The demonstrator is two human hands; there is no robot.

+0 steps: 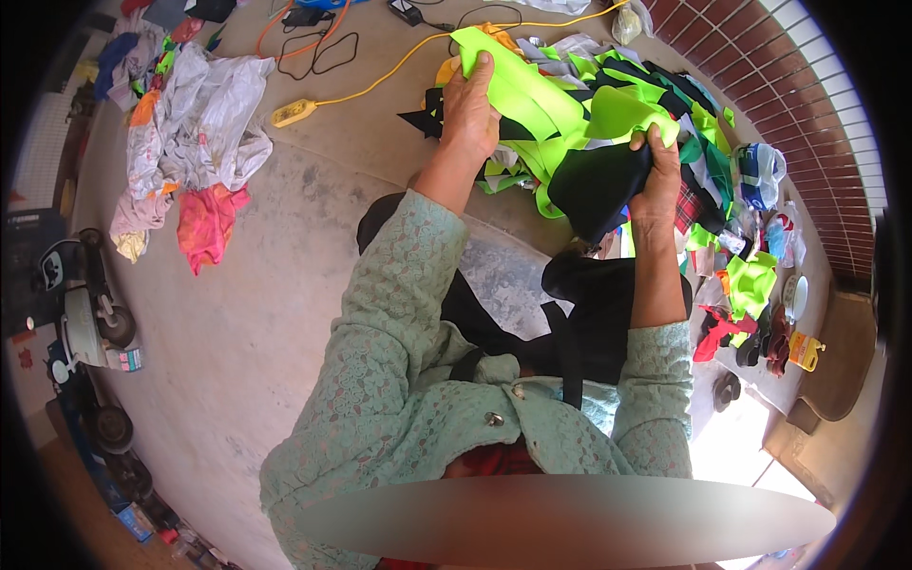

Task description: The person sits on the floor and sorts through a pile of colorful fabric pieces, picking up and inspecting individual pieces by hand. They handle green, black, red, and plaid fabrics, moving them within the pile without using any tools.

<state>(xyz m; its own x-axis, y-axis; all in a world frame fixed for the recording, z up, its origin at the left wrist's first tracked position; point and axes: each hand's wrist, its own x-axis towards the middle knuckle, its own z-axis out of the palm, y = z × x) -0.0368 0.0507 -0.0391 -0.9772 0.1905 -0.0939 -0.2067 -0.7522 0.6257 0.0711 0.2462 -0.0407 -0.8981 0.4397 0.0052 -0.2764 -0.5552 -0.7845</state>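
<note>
In my left hand (472, 109), thumb on top, is the edge of a bright yellow-green fabric piece (522, 87), held up and stretched toward the right. My right hand (657, 180) pinches another stretch of yellow-green fabric (622, 112) between thumb and fingers. Whether both belong to one piece, I cannot tell. A black fabric piece (594, 185) hangs beside the right palm, apparently in the same grip. Behind and below both hands spreads a heap of fabric scraps (698, 104) in yellow-green, black, grey and dark green.
A yellow power strip (294, 113) with its cord lies on the concrete floor (285, 313). White plastic bags (214, 104) and a pink cloth (209, 223) lie at left, near a scooter (90, 323). A tiled wall (788, 85), a white bowl (795, 296) and a yellow jug (806, 351) are at right.
</note>
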